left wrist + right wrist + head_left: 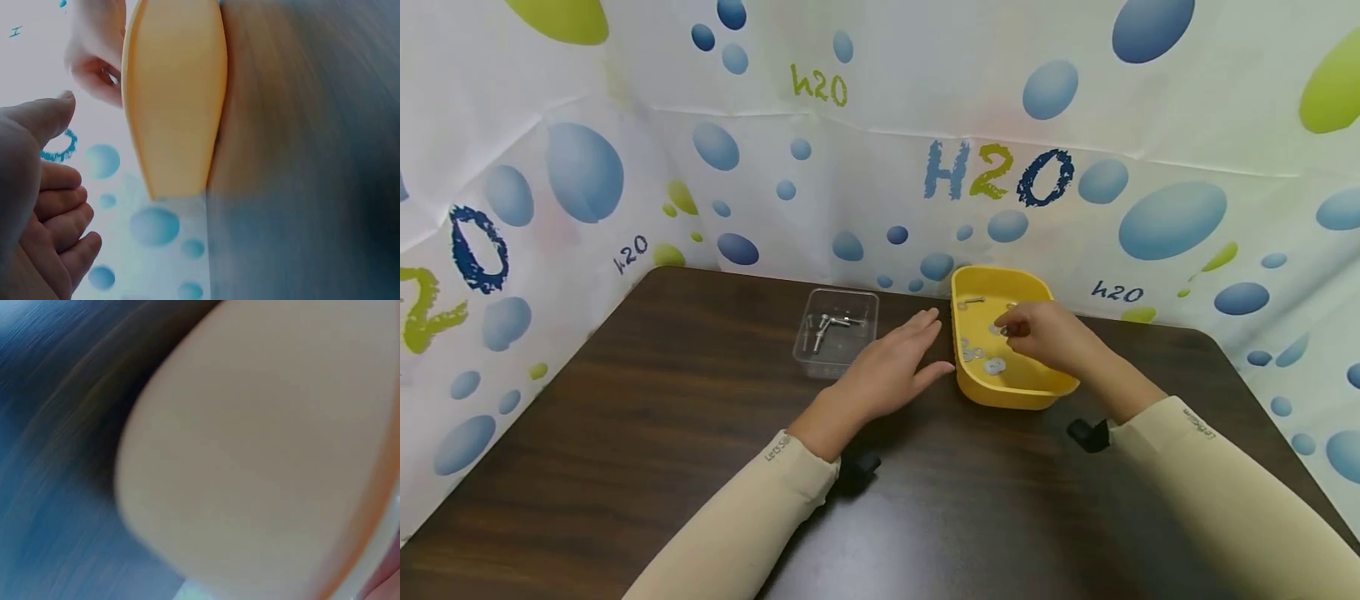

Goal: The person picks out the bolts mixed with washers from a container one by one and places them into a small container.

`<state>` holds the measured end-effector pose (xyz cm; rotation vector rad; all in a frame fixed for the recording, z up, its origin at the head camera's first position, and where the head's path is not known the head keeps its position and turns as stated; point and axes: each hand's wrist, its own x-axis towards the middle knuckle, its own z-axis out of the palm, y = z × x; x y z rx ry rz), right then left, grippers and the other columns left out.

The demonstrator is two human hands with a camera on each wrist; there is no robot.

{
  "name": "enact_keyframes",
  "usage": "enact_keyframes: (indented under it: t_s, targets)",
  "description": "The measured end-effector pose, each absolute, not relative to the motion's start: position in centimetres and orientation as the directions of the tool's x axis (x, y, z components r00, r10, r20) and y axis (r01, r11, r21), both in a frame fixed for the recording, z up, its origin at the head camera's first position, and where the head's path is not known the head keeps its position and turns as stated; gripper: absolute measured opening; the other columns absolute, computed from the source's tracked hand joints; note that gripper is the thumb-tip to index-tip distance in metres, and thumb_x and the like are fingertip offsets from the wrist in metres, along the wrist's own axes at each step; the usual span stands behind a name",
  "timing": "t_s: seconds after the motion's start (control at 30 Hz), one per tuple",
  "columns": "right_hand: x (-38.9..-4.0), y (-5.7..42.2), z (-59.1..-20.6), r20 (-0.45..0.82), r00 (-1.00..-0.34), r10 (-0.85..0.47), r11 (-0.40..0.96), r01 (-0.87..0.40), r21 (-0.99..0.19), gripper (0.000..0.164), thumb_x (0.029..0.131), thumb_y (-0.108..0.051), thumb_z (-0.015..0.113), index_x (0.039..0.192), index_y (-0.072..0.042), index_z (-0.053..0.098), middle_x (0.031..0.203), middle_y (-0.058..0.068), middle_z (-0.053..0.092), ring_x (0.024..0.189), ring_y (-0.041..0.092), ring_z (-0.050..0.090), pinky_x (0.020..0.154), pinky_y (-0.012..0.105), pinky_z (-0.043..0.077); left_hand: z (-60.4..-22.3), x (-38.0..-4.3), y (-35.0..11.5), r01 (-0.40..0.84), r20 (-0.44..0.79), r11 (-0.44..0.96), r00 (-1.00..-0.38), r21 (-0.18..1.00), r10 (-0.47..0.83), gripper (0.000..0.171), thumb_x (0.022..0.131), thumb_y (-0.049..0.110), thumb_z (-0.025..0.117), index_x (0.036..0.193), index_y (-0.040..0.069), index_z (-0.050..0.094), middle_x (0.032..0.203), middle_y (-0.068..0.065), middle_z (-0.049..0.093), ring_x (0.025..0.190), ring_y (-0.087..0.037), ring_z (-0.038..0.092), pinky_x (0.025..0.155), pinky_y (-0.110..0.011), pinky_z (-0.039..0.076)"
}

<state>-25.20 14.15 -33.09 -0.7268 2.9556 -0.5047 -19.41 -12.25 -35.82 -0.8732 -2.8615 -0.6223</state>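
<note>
My right hand (1041, 333) is over the yellow bin (1011, 398), its curled fingers pinching a small dark metal piece (1005, 331) whose kind is too small to tell. Several flat washers (995, 366) and a bolt (974, 300) lie on the bin's floor. Between the two containers is my left hand (891, 367), fingers extended and holding nothing, its tips near the bin's left wall. To its left stands a clear plastic box (835, 367) with several metal bolts (822, 333) inside. The right wrist view is mostly filled by the blurred bin wall (250, 437).
Both containers stand near the back of a dark wood table (625, 433). Behind it hangs a white curtain (880, 192) printed with blue and green drops. A black wrist device (1088, 435) sits under the right cuff and another (859, 467) under the left.
</note>
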Motion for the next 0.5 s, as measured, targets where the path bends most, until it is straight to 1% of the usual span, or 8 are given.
enact_keyframes:
  t_s: [0.13,0.3,0.4,0.5]
  targets:
    - [-24.5,13.9,-32.7,0.061,-0.908,-0.414,0.807,-0.397,-0.436,0.028,0.091,-0.013,0.070,0.119,-0.008,0.071,0.106,0.007,0.071,0.092,0.022,0.065,0.087,0.044,0.057,-36.0,-19.2,-14.7,0.553,0.247,0.767,-0.833,0.325,0.496,0.069,0.100,0.048,0.052,0.152,0.008,0.036,0.163,-0.004,0.026,0.150,-0.019,0.023,0.118,-0.042,0.031]
    - [-23.1,12.6,-32.5,0.155,-0.912,-0.381,0.714,-0.396,-0.578,0.027,0.092,-0.021,0.070,0.117,-0.010,0.072,0.108,0.006,0.072,0.097,0.024,0.071,0.084,0.041,0.059,-36.0,-19.0,-17.9,0.549,0.329,0.775,-0.828,0.312,0.454,0.067,0.099,0.043,0.057,0.150,0.004,0.040,0.161,-0.009,0.030,0.149,-0.023,0.027,0.118,-0.044,0.031]
    - [-22.4,11.3,-32.2,0.217,-0.907,-0.361,0.643,-0.410,-0.647,0.028,0.093,-0.022,0.070,0.118,-0.009,0.071,0.105,0.006,0.075,0.096,0.021,0.072,0.083,0.035,0.059,-36.0,-18.8,-19.7,0.527,0.349,0.783,-0.839,0.329,0.418,0.067,0.098,0.041,0.059,0.151,0.004,0.039,0.160,-0.010,0.031,0.149,-0.024,0.027,0.117,-0.046,0.031]
    - [-22.0,9.8,-32.2,0.262,-0.904,-0.337,0.550,-0.415,-0.725,0.030,0.093,-0.019,0.070,0.120,-0.007,0.070,0.103,0.008,0.075,0.094,0.021,0.073,0.080,0.027,0.059,-36.1,-18.7,-21.4,0.491,0.333,0.798,-0.861,0.349,0.383,0.068,0.098,0.040,0.060,0.152,0.005,0.037,0.161,-0.008,0.029,0.150,-0.024,0.025,0.117,-0.047,0.031]
